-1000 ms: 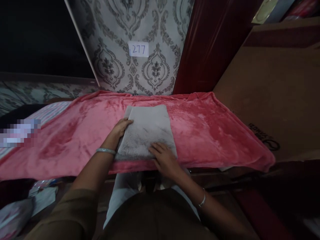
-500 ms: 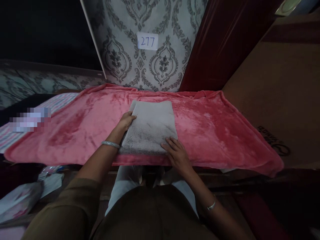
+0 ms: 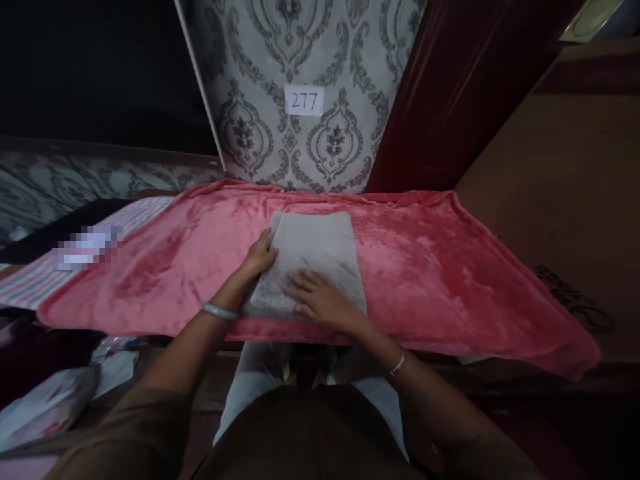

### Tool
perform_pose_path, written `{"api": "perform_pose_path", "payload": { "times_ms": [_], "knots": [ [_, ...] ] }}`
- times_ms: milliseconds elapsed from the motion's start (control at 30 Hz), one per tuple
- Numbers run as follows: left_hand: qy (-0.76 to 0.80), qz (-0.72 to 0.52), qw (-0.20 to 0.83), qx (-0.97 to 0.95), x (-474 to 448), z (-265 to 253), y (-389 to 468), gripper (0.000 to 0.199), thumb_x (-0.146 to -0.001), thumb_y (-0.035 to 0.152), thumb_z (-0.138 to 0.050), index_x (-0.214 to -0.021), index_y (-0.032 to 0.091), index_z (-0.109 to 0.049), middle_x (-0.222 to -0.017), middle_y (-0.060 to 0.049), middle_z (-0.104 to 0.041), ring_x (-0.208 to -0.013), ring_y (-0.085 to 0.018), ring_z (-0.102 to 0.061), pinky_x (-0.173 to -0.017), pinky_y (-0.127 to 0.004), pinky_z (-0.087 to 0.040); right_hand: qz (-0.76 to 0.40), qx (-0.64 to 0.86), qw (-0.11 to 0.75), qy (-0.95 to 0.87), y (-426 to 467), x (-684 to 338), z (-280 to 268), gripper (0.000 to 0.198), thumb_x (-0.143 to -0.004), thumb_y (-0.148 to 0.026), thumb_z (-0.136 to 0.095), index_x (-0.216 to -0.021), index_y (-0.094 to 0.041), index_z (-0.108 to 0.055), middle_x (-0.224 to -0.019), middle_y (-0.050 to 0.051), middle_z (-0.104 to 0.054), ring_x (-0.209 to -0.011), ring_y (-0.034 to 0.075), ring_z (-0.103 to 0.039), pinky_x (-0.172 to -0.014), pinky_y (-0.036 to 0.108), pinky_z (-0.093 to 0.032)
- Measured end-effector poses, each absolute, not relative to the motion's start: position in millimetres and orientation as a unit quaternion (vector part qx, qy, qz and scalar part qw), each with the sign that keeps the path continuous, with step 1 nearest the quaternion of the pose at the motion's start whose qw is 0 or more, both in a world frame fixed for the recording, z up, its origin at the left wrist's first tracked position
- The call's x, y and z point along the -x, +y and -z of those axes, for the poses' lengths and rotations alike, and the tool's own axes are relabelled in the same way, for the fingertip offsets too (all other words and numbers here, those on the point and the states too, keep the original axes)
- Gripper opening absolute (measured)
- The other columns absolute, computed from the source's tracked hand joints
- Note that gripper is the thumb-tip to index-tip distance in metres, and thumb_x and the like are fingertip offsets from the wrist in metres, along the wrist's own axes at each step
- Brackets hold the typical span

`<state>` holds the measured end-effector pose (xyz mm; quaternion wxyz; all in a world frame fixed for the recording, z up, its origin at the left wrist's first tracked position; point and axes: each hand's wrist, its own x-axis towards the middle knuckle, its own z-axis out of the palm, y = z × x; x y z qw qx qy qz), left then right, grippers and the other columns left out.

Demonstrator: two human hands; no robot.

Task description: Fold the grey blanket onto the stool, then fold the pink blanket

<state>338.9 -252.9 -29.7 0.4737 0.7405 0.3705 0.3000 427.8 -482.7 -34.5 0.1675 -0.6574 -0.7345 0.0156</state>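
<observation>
Head view: left hand [image 3: 260,255] holds the grey cloth [image 3: 320,237] by its left edge; right hand [image 3: 323,300] lies flat, fingers spread, on it.

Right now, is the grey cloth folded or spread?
Folded: the grey cloth lies as a compact rectangle, a lower layer showing beside the left hand.

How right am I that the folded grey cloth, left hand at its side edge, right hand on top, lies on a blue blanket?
Blue is wrong: the head view shows a pink blanket. The folded grey cloth, left hand and right hand are as you said.
</observation>
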Motion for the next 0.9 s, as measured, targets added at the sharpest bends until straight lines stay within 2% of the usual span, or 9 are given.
{"api": "perform_pose_path", "payload": {
  "times_ms": [67, 133, 233, 300, 400, 467, 533, 667, 900],
  "knots": [
    [0.375, -0.289, 0.405, -0.783, -328, 27, -259, 0.068, -0.066, 0.012, -0.065, -0.134, 0.015, -0.057, -0.087, -0.004, -0.066, -0.093, -0.025, -0.063, -0.094, -0.036, -0.048, -0.044, 0.647, 0.152, -0.746, -478, -426, 42, 0.048, -0.101, -0.036, -0.047, -0.149, -0.03, -0.044, -0.16, 0.002, -0.035, -0.15, 0.026, -0.023, -0.119, 0.054, -0.023],
    [0.359, -0.294, 0.316, -0.828, -317, 22, -269, 0.061, -0.071, 0.014, -0.061, -0.133, 0.015, -0.058, -0.094, -0.006, -0.066, -0.093, -0.025, -0.063, -0.092, -0.036, -0.049, -0.072, 0.635, 0.16, -0.753, -475, -431, 46, 0.046, -0.1, -0.035, -0.049, -0.146, -0.03, -0.049, -0.158, 0.002, -0.038, -0.149, 0.026, -0.026, -0.118, 0.053, -0.026],
    [0.289, -0.307, 0.194, -0.886, -298, 16, -294, 0.045, -0.084, 0.02, -0.051, -0.127, 0.016, -0.062, -0.11, -0.011, -0.066, -0.098, -0.024, -0.064, -0.091, -0.037, -0.05, -0.109, 0.621, 0.206, -0.748, -466, -451, 38, 0.038, -0.101, -0.031, -0.044, -0.136, -0.026, -0.06, -0.145, 0.005, -0.056, -0.138, 0.021, -0.046, -0.113, 0.043, -0.038],
    [0.222, -0.297, 0.151, -0.916, -287, 17, -316, 0.037, -0.092, 0.026, -0.044, -0.122, 0.017, -0.065, -0.111, -0.011, -0.068, -0.102, -0.024, -0.063, -0.093, -0.038, -0.05, -0.09, 0.647, 0.236, -0.72, -453, -466, 30, 0.04, -0.102, -0.027, -0.039, -0.137, -0.02, -0.059, -0.14, 0.009, -0.06, -0.133, 0.02, -0.051, -0.111, 0.04, -0.04],
    [0.145, -0.27, 0.089, -0.948, -275, 32, -344, 0.039, -0.095, 0.031, -0.044, -0.126, 0.017, -0.064, -0.12, -0.013, -0.068, -0.113, -0.025, -0.061, -0.101, -0.042, -0.048, -0.049, 0.668, 0.212, -0.711, -426, -481, 22, 0.047, -0.102, -0.027, -0.039, -0.147, -0.016, -0.046, -0.153, 0.013, -0.044, -0.145, 0.024, -0.035, -0.117, 0.046, -0.031],
    [0.137, -0.259, 0.028, -0.956, -271, 49, -357, 0.046, -0.093, 0.034, -0.049, -0.134, 0.016, -0.059, -0.136, -0.016, -0.061, -0.129, -0.03, -0.053, -0.109, -0.049, -0.041, -0.059, 0.648, 0.162, -0.742, -408, -486, 24, 0.052, -0.102, -0.033, -0.041, -0.152, -0.019, -0.038, -0.161, 0.011, -0.031, -0.15, 0.027, -0.022, -0.119, 0.052, -0.024],
    [0.154, -0.253, -0.027, -0.955, -269, 68, -363, 0.053, -0.091, 0.036, -0.053, -0.141, 0.018, -0.054, -0.148, -0.016, -0.051, -0.14, -0.035, -0.042, -0.113, -0.056, -0.034, -0.073, 0.623, 0.121, -0.769, -392, -490, 29, 0.055, -0.103, -0.042, -0.04, -0.155, -0.024, -0.033, -0.164, 0.007, -0.023, -0.152, 0.027, -0.016, -0.12, 0.056, -0.017],
    [0.182, -0.257, -0.071, -0.947, -267, 91, -364, 0.057, -0.09, 0.034, -0.053, -0.146, 0.026, -0.049, -0.155, -0.013, -0.042, -0.145, -0.035, -0.035, -0.115, -0.057, -0.03, -0.071, 0.608, 0.102, -0.784, -364, -504, 36, 0.056, -0.103, -0.051, -0.034, -0.155, -0.032, -0.029, -0.165, 0.004, -0.021, -0.152, 0.025, -0.014, -0.121, 0.056, -0.011],
    [0.165, -0.29, -0.111, -0.936, -264, 95, -363, 0.063, -0.085, 0.027, -0.055, -0.148, 0.025, -0.046, -0.157, -0.011, -0.039, -0.147, -0.034, -0.03, -0.117, -0.053, -0.026, -0.06, 0.666, 0.071, -0.74, -308, -536, 36, 0.057, -0.102, -0.054, -0.032, -0.155, -0.035, -0.028, -0.166, 0.003, -0.018, -0.152, 0.03, -0.013, -0.119, 0.059, -0.013]
  ]
}}
